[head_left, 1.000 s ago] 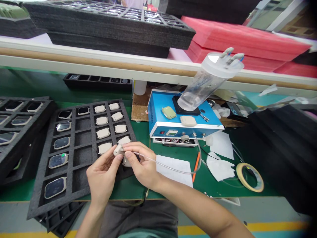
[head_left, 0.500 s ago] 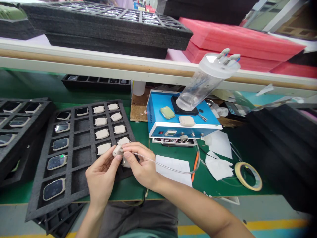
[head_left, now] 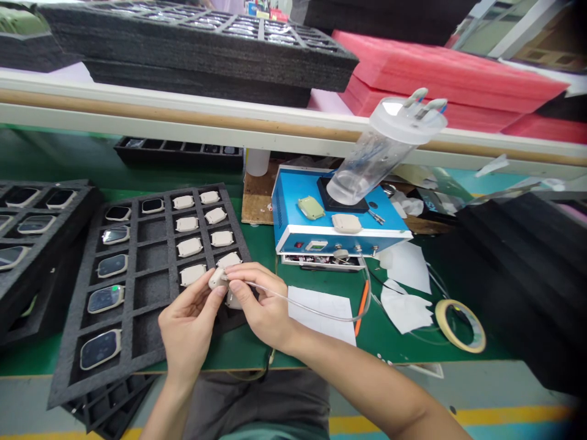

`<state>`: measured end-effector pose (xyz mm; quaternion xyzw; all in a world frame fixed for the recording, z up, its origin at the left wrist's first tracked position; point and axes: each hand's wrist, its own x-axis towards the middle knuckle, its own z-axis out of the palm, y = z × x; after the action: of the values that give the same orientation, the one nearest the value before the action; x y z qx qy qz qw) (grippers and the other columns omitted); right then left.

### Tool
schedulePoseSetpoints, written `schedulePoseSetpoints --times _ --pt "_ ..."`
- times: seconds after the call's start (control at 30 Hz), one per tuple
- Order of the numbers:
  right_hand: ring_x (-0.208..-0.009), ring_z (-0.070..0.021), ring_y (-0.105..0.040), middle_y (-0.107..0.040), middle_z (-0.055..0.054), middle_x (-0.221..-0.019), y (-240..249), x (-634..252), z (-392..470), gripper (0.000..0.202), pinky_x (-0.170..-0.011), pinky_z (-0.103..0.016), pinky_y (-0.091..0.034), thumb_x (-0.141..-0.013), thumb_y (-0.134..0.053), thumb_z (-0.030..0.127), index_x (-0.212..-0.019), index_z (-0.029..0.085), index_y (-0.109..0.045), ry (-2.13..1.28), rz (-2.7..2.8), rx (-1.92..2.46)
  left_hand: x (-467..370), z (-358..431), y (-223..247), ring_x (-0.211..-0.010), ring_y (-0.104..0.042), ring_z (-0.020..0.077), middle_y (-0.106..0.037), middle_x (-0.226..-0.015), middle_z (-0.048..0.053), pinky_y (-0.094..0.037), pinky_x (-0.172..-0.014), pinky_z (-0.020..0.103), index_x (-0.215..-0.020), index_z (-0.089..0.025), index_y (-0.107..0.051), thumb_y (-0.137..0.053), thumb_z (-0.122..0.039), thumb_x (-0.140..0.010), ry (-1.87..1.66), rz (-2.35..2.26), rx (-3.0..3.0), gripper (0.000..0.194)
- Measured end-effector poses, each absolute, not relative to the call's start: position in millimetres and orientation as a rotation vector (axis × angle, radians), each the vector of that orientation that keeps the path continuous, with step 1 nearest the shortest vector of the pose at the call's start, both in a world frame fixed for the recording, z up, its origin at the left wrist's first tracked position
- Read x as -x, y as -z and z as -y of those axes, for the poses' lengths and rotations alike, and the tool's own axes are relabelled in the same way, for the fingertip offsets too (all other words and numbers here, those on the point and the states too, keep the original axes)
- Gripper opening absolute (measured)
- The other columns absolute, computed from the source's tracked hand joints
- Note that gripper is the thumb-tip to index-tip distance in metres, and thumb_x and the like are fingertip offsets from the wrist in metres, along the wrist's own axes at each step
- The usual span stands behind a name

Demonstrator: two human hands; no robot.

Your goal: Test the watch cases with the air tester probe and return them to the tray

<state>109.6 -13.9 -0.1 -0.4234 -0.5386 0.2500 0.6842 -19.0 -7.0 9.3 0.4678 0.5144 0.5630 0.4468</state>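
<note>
My left hand (head_left: 189, 324) is closed, its thumb and fingers pinching a small beige watch case (head_left: 216, 278) that is tilted on edge. Opposite it, my right hand (head_left: 263, 305) grips the end of a clear thin tube (head_left: 321, 314) against the case; the tube's tip is hidden by the fingers. From there the tube loops right to the front of a blue machine (head_left: 293, 211). Both hands are above the right side of a black foam tray (head_left: 153, 256). Beige watch cases (head_left: 189, 247) fill its right columns, and dark-screened watches (head_left: 112, 266) sit mostly in the left column.
A clear cylinder (head_left: 362, 162) leans on the machine, beside a green case (head_left: 310, 208) and a beige one (head_left: 347, 223). White paper (head_left: 321, 308), an orange stick (head_left: 362, 307) and a tape roll (head_left: 441, 324) lie rightward. Another foam tray (head_left: 68, 226) stands left; a shelf edge (head_left: 183, 119) crosses behind.
</note>
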Motion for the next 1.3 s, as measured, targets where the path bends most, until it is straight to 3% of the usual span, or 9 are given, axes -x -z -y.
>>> schedulePoseSetpoints --times 0.17,0.4,1.3 --pt "-0.099 -0.0195 -0.078 -0.081 -0.007 -0.103 1.8 -109.7 14.7 0.013 -0.092 -0.034 -0.064 -0.098 -0.069 0.018 -0.100 0.024 -0.080 -0.574 1.203 0.905 20.0 6.5 -6.9 -0.094 -0.082 0.0235 -0.083 -0.110 0.008 -0.068 -0.089 0.029 -0.113 -0.019 -0.084 -0.091 -0.028 -0.078 -1.394 -1.246 -1.175 0.037" --pt "-0.100 -0.0204 -0.077 -0.081 -0.007 -0.105 4.9 -109.7 16.9 0.013 -0.091 -0.035 -0.064 -0.100 -0.068 0.020 -0.102 0.024 -0.080 -0.602 1.202 0.921 21.7 8.1 -5.2 -0.090 -0.082 0.0221 -0.083 -0.108 0.008 -0.068 -0.084 0.026 -0.113 -0.021 -0.084 -0.092 -0.028 -0.077 -1.402 -1.216 -1.162 0.037" --pt "-0.100 -0.0199 -0.077 -0.080 -0.007 -0.105 5.6 -108.7 17.8 0.016 -0.091 -0.035 -0.063 -0.099 -0.069 0.015 -0.103 0.025 -0.080 -0.622 1.189 0.910 20.7 8.7 -9.0 -0.090 -0.082 0.0214 -0.083 -0.107 0.007 -0.067 -0.084 0.024 -0.111 -0.020 -0.084 -0.093 -0.028 -0.076 -1.398 -1.201 -1.152 0.037"
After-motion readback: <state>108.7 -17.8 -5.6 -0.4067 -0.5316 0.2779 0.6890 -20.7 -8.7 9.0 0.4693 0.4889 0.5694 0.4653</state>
